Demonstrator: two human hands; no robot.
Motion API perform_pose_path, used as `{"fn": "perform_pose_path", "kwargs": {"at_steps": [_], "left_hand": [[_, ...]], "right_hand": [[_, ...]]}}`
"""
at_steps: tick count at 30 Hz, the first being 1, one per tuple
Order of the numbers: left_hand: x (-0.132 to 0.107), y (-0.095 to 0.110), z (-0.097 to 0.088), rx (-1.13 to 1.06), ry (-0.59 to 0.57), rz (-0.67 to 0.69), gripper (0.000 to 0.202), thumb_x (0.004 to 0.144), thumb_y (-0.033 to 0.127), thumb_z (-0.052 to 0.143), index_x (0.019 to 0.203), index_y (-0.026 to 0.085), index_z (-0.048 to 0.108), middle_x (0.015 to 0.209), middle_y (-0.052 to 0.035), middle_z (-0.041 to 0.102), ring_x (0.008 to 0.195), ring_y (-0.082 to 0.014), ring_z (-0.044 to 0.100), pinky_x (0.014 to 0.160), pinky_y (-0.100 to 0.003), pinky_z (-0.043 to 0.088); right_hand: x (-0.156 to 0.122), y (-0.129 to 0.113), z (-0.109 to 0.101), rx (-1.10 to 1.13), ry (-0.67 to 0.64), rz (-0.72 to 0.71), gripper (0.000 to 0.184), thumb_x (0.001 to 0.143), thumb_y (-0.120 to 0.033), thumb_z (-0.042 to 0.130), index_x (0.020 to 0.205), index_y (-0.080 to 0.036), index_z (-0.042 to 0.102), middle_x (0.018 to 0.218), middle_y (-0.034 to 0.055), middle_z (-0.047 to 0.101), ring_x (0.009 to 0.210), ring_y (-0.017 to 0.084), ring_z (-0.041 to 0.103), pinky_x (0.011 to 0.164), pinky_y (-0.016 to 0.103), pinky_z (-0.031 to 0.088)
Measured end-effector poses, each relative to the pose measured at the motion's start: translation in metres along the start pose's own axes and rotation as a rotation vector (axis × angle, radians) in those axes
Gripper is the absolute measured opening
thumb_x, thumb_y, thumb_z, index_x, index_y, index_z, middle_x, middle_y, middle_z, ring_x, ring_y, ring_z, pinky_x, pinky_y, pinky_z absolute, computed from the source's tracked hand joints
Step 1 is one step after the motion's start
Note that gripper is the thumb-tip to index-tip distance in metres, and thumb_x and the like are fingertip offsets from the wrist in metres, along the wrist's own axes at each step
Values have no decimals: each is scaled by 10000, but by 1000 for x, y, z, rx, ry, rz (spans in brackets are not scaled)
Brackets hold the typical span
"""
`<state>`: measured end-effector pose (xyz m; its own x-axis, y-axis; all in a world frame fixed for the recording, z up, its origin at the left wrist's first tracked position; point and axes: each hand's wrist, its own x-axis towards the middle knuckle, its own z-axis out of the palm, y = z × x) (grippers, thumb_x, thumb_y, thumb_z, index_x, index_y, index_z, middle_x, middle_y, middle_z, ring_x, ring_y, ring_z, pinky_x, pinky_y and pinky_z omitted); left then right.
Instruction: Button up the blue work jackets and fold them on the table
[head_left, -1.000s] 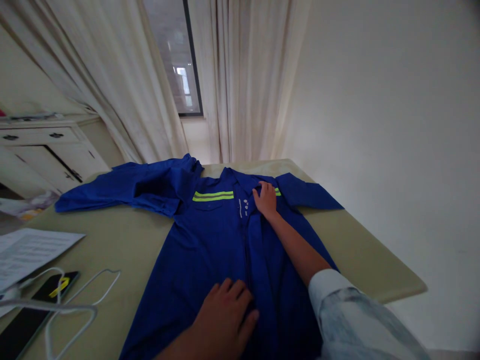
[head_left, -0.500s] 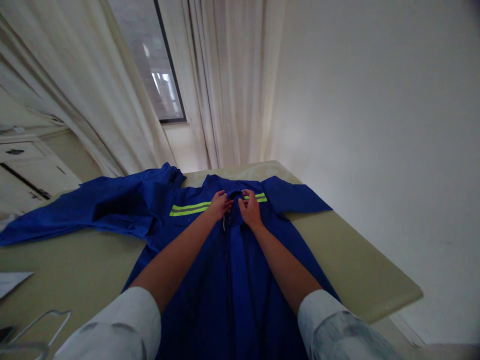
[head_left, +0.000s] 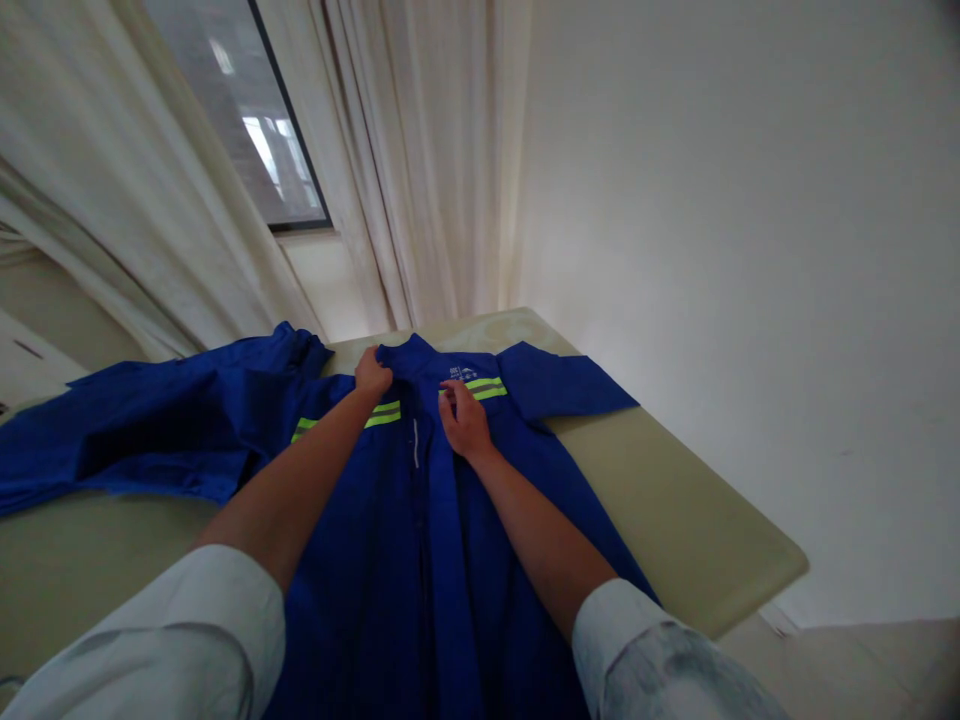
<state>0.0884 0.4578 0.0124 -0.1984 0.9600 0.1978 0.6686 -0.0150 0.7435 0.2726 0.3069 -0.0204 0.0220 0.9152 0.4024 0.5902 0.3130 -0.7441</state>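
Soft, light shirt (head_left: 360, 540) takes hold best at the collar (head_left: 401, 352): left grip (head_left: 373, 372) pinches it, right grip (head_left: 465, 420) curls on the front, hold unclear

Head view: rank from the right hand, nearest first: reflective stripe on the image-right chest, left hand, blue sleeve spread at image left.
From the right hand:
1. Reflective stripe: beside its fingers, image-right chest.
2. Left hand: image left, by the collar.
3. Blue sleeve: farthest, spread on the table at image left.

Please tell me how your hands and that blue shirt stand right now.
Left hand at collar of blue work shirt. Right hand on chest, by reflective stripe. Sleeve spread left, apart from hands.
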Motion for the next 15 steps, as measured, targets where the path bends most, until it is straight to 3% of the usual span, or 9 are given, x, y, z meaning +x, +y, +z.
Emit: {"fn": "perform_pose_path", "kwargs": {"at_steps": [3,7,9,11,15], "left_hand": [[4,-7,5,16,10,-6,500,828,70,678,1325,55,632,1251,-197,740,1089,-268,725,978,-384,549],[17,1,8,40,-9,77,341,884,122,635,1214,112,722,1210,-125,773,1103,-211,723,1020,-314,533],[24,4,10,77,-49,108,258,854,111,648,1077,136,775,1127,-109,795,1076,-228,736,1026,-324,538],[29,4,13,124,-82,132,237,810,97,684,1017,146,788,1139,-122,790,1127,-272,724,1061,-366,531],[33,-1,16,256,-44,86,546,805,255,804,1324,147,670,1460,-228,622,1431,-431,513,1162,-600,431]], "right_hand": [[-3,-3,-3,61,-212,-110,357,1102,-329,386,1406,-210,531,1096,63,745,976,200,714,938,330,529],[-6,-6,-2,17,-396,-367,497,1088,-342,459,1570,-231,412,1343,72,722,1272,217,648,1107,368,455],[-7,-7,2,-104,-468,-441,576,1051,-394,557,1581,-208,428,1405,112,691,1329,264,617,1143,416,430],[-6,-8,7,-205,-507,-476,661,1006,-455,641,1578,-184,450,1429,152,669,1316,299,626,1134,438,439],[-6,-8,11,-255,-497,-470,757,956,-524,706,1584,-191,444,1401,157,681,1269,313,651,1106,445,463]]}}
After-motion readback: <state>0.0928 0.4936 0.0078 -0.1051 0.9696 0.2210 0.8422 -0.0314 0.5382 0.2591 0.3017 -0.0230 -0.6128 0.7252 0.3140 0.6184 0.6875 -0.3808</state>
